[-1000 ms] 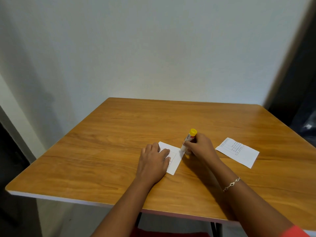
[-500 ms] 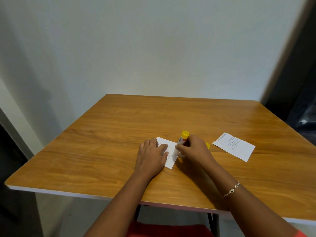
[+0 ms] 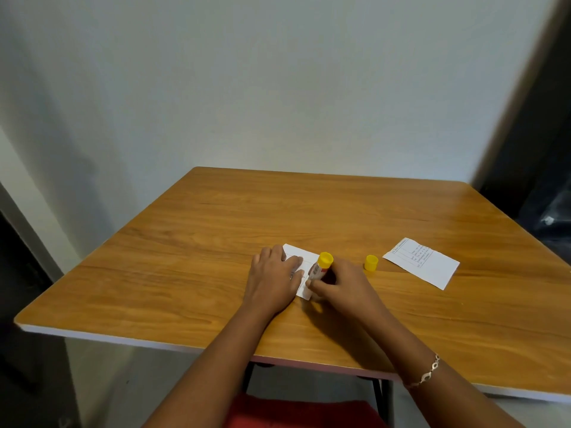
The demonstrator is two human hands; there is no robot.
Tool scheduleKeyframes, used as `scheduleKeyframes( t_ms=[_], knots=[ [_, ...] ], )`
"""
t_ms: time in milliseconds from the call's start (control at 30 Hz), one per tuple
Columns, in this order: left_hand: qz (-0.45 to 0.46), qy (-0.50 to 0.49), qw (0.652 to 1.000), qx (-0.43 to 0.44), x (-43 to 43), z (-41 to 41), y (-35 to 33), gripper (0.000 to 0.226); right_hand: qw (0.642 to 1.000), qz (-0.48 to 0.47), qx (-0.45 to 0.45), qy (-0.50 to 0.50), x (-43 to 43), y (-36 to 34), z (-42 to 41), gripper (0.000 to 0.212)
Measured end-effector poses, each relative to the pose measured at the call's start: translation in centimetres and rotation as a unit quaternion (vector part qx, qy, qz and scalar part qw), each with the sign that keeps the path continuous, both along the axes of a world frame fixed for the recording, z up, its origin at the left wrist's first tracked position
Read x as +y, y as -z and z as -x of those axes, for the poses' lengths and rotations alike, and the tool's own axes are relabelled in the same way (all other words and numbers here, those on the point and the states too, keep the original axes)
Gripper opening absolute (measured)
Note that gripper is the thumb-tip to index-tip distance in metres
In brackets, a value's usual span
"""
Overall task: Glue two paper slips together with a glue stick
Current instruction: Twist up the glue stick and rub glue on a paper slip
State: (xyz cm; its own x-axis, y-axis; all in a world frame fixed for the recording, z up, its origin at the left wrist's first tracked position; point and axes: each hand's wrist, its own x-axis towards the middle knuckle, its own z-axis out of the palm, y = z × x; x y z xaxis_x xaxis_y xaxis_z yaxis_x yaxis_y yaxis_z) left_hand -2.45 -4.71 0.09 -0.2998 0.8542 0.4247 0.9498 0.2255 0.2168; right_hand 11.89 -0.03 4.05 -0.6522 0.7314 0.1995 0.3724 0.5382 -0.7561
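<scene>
Near the front middle of the table (image 3: 216, 230), we press our left hand (image 3: 273, 279) flat, fingers spread, on the first paper slip (image 3: 301, 257). Our right hand (image 3: 343, 287) closes around the glue stick (image 3: 319, 268), its tip down at the slip's near right edge. The stick's cap (image 3: 370, 262) stands just right of that hand. Well apart, further right, the second slip (image 3: 421, 262) lies with its long axis slanting away rightward, so we judge our right hand the nearer to fetch it.
</scene>
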Motion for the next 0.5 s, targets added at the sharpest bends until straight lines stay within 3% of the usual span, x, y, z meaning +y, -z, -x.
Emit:
scheduleKeyframes(
  t_ms=[100, 167, 367, 500],
  knots=[
    [-0.013, 0.000, 1.000, 0.003, 0.0, 0.0, 0.1, 0.030, 0.999, 0.032, 0.029, -0.004, -0.1, 0.1, -0.5, 0.012],
    [-0.013, 0.000, 1.000, 0.000, -0.1, 0.0, 0.0, 0.028, 0.991, 0.106, 0.084, -0.016, -0.1, -0.1, -1.1, 0.008],
    [0.008, 0.004, 1.000, -0.009, 0.6, -0.1, -0.2, 0.029, 0.917, 0.317, 0.241, -0.033, 0.3, -1.2, -3.6, 0.022],
    [0.005, 0.020, 0.999, -0.031, 1.8, -0.7, -0.5, 0.028, 0.920, 0.286, 0.269, 0.023, 2.2, -1.8, -4.9, 0.019]
  ],
)
